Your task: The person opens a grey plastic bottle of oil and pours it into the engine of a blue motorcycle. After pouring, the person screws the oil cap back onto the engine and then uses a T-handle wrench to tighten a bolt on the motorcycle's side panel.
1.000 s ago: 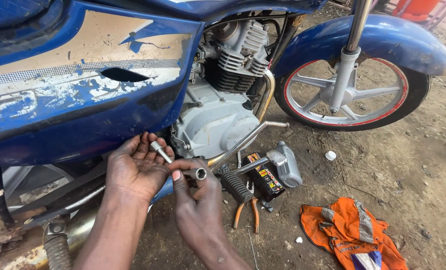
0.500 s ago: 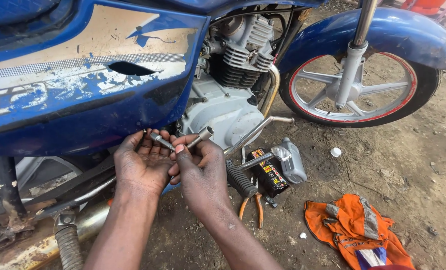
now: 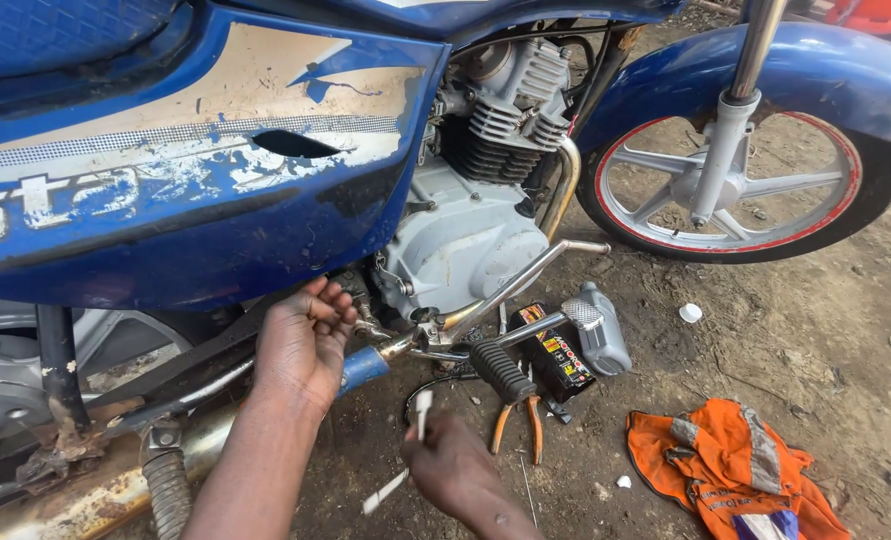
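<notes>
**Basically: left hand up at the engine, right hand low with the tool**

Work point is the small fitting (image 3: pixel 370 318) tucked under the blue side panel (image 3: pixel 195 200), just left of the grey engine case (image 3: pixel 460 245). It sits above the exhaust pipe (image 3: pixel 115 485) and behind the chrome lever (image 3: pixel 525 285).

Left hand (image 3: pixel 303 345) is the nearer one by far: fingers curled, tips right at that fitting. Can't tell whether it pinches anything, since the fingertips hide the contact. Forearm comes up steeply from bottom centre, back of the hand towards the camera.

Right hand (image 3: pixel 455 465) is lower and to the right, well apart from the fitting. It's closed around a slim pale tool (image 3: pixel 405 455); the tool looks blurred. One end shows above the fist, the other sticks out below-left. Long axis runs diagonally, lower-left to upper-right, roughly pointing up towards the footpeg (image 3: pixel 500 372) area. So from the right hand the fitting lies up and to the left.

Around it:
- orange-handled pliers (image 3: pixel 520 425) on the dirt just right of the right hand
- black and yellow box (image 3: pixel 555 350) and grey canister (image 3: pixel 600 325) beside the footpeg
- orange vest (image 3: pixel 730 465) crumpled further right
- front wheel (image 3: pixel 745 175) top right, small white cap (image 3: pixel 690 313) on the ground near it
</notes>
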